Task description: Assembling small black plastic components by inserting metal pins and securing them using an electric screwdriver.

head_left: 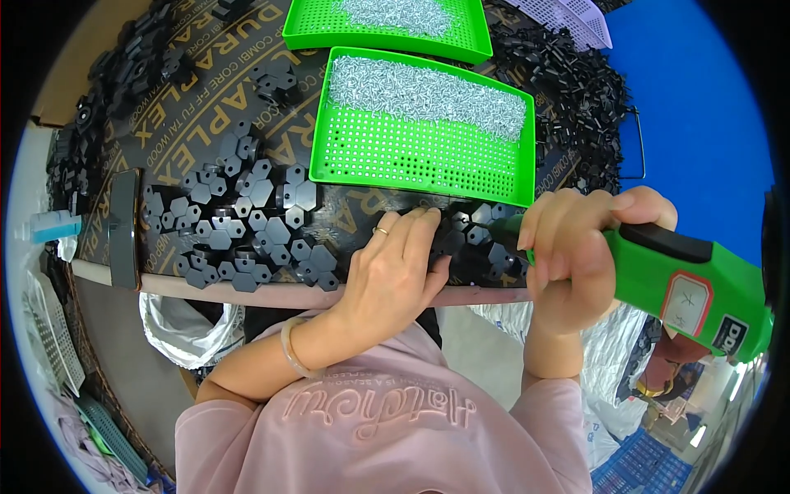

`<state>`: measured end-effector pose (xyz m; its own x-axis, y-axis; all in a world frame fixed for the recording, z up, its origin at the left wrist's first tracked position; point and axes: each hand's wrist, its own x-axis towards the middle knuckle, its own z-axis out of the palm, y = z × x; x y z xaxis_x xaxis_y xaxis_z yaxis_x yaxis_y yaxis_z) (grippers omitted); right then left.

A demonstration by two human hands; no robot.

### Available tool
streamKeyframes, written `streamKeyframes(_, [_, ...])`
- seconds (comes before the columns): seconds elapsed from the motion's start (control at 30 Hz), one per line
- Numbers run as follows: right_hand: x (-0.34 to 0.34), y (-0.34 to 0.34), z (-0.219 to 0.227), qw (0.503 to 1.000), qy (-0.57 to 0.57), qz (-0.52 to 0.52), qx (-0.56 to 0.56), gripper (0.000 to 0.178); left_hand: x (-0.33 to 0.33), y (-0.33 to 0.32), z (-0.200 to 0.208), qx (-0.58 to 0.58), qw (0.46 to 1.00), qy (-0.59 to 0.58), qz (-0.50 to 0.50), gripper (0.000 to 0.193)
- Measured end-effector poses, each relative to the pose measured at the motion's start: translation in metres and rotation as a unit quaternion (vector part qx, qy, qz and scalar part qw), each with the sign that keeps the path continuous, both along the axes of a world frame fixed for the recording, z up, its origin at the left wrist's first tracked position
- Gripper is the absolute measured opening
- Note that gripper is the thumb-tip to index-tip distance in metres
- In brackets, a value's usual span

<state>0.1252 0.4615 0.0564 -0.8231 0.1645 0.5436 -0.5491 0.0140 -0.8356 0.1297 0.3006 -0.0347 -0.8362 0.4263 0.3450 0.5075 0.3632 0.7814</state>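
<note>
My right hand (573, 251) is wrapped round a green and black electric screwdriver (691, 280). Its dark nose points left, and the thin bit ends over small black plastic parts beside my left fingertips. My left hand (395, 255) lies at the near edge of the table, fingers together and bent, thumb below. Between thumb and fingers is a black plastic part (449, 241), mostly hidden. More dark hexagonal parts (477, 235) sit just right of it, partly under the screwdriver. Many hexagon-lobed black pieces (271, 235) are spread left of my left hand.
A green perforated tray (411, 160) of small silvery screws stands ahead of my hands, with another green tray (485, 37) behind. Heaps of small black parts (568, 82) lie right and far left. A phone (125, 226) rests on the left edge. A white sack (177, 333) hangs below.
</note>
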Motion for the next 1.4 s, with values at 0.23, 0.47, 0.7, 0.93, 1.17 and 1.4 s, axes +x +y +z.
streamKeyframes(0.23, [-0.001, 0.003, -0.010, 0.999, -0.033, -0.006, -0.024, 0.042, 0.000, 0.000, 0.000, -0.003, 1.000, 0.004, -0.003, 0.054])
streamKeyframes(0.47, [-0.005, -0.003, -0.014, 0.994, -0.054, -0.055, 0.081, 0.034, -0.001, 0.001, -0.002, 0.001, 1.000, 0.011, -0.006, 0.055])
streamKeyframes(0.7, [-0.005, -0.003, -0.014, 0.993, -0.070, -0.026, 0.086, 0.035, -0.001, 0.001, -0.002, 0.000, 1.000, 0.013, -0.010, 0.056])
streamKeyframes(0.93, [0.000, 0.007, -0.009, 0.996, -0.085, 0.010, 0.028, 0.044, -0.001, 0.000, -0.002, 0.008, 1.000, 0.001, -0.012, 0.057])
streamKeyframes(1.17, [-0.027, 0.003, -0.014, 0.993, -0.041, -0.109, 0.013, 0.031, -0.003, -0.003, 0.005, 0.032, 0.999, 0.003, -0.004, 0.068])
streamKeyframes(1.4, [-0.035, 0.008, -0.034, 0.997, -0.027, -0.054, -0.048, 0.036, -0.006, -0.008, 0.002, 0.034, 0.997, -0.024, -0.067, 0.062])
